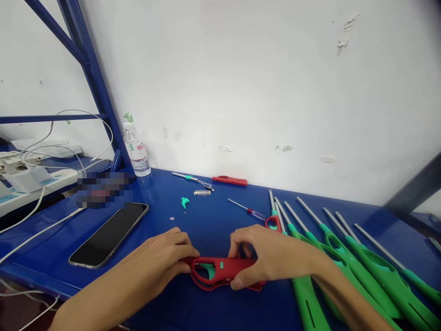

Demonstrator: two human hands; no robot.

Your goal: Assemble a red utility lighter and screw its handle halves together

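A red lighter casing (237, 265) with a teal trigger (208, 270) lies low over the blue table, its two halves slightly parted along the lower edge. My left hand (168, 252) pinches its left end between thumb and fingers. Around the right end closes my right hand (257, 255), thumb on the near side and fingers curled over the far side. Beyond them are a loose red casing half (230, 180), a metal lighter tube with wires (193, 179), a small clear part (202, 193), a teal plastic piece (185, 202) and a screwdriver (247, 209).
Several green long-neck lighters (365, 264) fan out at right, beside another red lighter (273, 223). A phone (110, 234) lies at left, near a water bottle (138, 151). Power strips (41, 184) and white cables sit further left. Behind the table (161, 193) stands a white wall.
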